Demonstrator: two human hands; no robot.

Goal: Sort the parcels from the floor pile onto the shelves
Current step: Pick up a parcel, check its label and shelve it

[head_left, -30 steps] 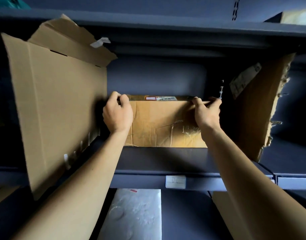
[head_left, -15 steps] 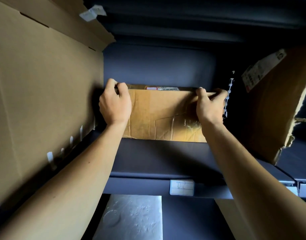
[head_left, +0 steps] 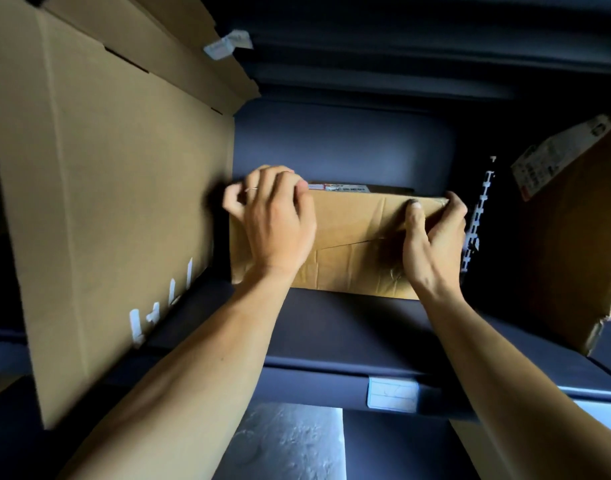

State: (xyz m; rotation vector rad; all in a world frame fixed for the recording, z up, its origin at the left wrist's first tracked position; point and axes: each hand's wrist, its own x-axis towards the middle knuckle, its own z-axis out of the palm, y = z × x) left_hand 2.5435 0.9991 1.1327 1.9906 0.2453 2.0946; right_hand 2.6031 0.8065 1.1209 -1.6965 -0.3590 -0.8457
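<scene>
A worn brown cardboard parcel (head_left: 352, 244) with a label on its top stands at the back of the dark blue shelf (head_left: 331, 334). My right hand (head_left: 432, 244) grips its upper right corner, thumb on the front face and fingers wrapped round the side. In front of the upper left corner is my left hand (head_left: 273, 220), blurred, its fingers loosely curled with the tips showing and not over the parcel's edge.
A large flat cardboard box (head_left: 117, 188) leans on the shelf's left side. Another torn box (head_left: 574, 237) with a label stands on the right, behind a perforated upright (head_left: 477, 216). A white label (head_left: 392, 393) marks the shelf's front edge; a pale parcel (head_left: 286, 445) lies below.
The view has come closer to the shelf. My left hand's fingers have come off the parcel's top edge and now curl loosely in front of it. The right hand keeps its grip.
</scene>
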